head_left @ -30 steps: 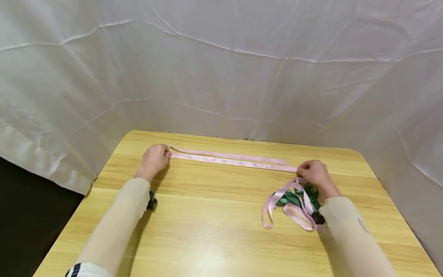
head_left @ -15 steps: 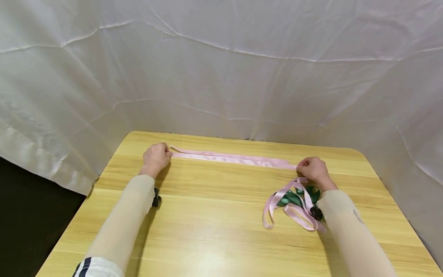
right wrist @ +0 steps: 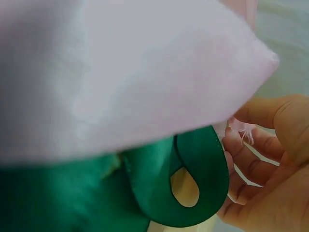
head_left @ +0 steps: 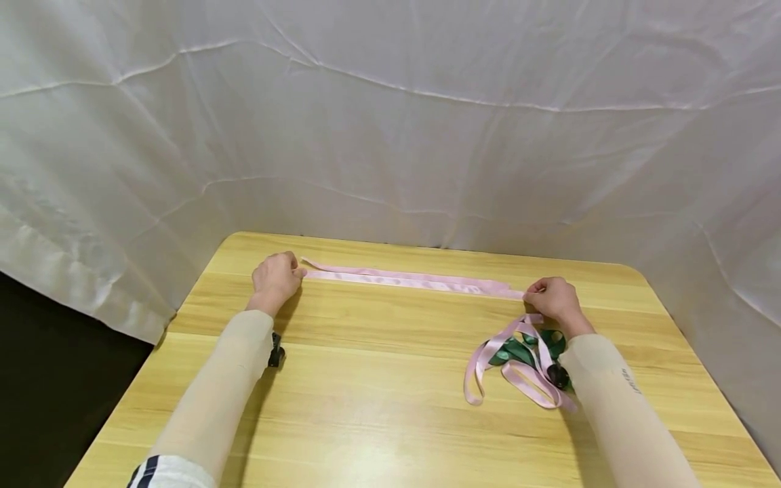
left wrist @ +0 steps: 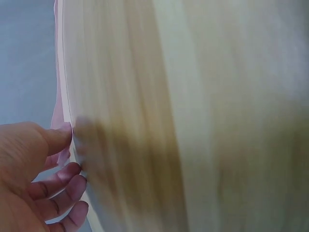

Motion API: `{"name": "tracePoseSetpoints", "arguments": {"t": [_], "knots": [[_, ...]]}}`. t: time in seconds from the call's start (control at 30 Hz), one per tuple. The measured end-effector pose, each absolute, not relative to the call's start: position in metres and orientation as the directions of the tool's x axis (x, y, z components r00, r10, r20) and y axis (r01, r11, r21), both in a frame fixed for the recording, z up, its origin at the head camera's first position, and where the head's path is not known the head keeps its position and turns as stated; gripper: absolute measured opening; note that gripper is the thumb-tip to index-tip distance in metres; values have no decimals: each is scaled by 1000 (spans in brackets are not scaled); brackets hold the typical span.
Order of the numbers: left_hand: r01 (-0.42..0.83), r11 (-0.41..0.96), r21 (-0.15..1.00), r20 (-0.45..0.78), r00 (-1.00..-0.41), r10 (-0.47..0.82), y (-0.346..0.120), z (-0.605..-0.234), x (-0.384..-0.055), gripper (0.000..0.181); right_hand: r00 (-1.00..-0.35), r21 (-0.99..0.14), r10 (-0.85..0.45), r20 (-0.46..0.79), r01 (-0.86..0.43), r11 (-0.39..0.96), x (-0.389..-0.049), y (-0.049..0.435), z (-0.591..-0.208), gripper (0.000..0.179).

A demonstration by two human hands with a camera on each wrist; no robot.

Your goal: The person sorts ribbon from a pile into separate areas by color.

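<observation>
In the head view a pink ribbon (head_left: pixel 415 283) stretches across the far part of the table. My left hand (head_left: pixel 274 279) pinches its left end between thumb and index finger, and my right hand (head_left: pixel 555 300) pinches the other end. A second pink ribbon (head_left: pixel 427 276) lies just behind, partly overlapping it, with its left tip slightly raised. The left wrist view has my left hand (left wrist: pixel 38 176) at the table edge. In the right wrist view a frayed ribbon end (right wrist: pixel 247 131) pokes out from my right hand (right wrist: pixel 270 159).
A loose tangle of pink ribbon (head_left: pixel 488 356) and green ribbon (head_left: pixel 515 349) lies by my right forearm. It fills much of the right wrist view. Pale cloth (head_left: pixel 390 149) hangs behind the wooden table (head_left: pixel 366 379).
The stretched ribbon has come closer to the one behind; the gap between them has gone along most of their length. Both hands keep their pinch and have barely moved.
</observation>
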State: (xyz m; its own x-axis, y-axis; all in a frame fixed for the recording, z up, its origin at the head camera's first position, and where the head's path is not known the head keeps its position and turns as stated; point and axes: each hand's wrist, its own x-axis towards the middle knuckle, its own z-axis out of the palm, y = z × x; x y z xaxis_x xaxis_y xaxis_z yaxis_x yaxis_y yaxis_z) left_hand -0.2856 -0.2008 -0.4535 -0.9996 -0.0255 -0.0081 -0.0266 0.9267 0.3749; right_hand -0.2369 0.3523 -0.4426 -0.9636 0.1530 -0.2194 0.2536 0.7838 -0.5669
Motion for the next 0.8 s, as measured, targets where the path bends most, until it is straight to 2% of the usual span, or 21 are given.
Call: {"name": "tracePoseSetpoints", "arguments": {"t": [0.13, 0.23, 0.43, 0.6, 0.8], "knots": [[-17, 929, 371, -1, -1000, -18, -200, -452, -285, 34, -943, -639, 179, -280, 323, 699, -235, 354, -440, 31], [-13, 930, 368, 0, -1000, -14, -200, -452, -285, 40, -940, -646, 188, -285, 334, 686, -233, 355, -437, 35], [33, 948, 315, 87, -996, 5, -193, -448, -279, 46, -982, -535, 150, -118, 190, 823, -224, 355, -426, 42], [82, 951, 297, 195, -980, 23, -178, -444, -266, 44, -994, -524, 95, -49, 107, 845, -215, 346, -418, 44], [202, 931, 303, 274, -954, 118, -147, -440, -245, 36, -997, -495, -53, 48, -70, 866, -203, 329, -414, 38]]}}
